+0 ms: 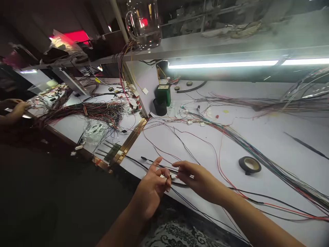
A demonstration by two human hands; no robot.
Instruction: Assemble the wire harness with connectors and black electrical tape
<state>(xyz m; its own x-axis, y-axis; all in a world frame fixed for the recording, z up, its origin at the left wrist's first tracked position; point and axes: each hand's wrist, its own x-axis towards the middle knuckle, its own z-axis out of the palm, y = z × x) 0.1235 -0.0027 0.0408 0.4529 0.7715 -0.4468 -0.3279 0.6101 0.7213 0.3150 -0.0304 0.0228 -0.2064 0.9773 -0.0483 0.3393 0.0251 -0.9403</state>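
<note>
Left hand (151,188): curled, with thumb and fingertips brought together; the dark wires are pinched there.
Dark wires (189,203): led out from the left fingertips, down and rightward past the table edge below the right hand.
White connector (173,177): seen between the two hands, just beside the left fingertips and close to the right ones; its far end is hidden by the left fingers.
Right hand (199,178): held with fingers loosely bent, forefinger reached toward the left hand; whether anything is gripped cannot be told.
Black plug (144,158): laid on the white table (267,133), beyond the left hand.
Tape roll (242,165): placed to the right of the right hand, well apart from it.
Wire bundle (246,147): stretched across the table beyond the tape roll.
</note>
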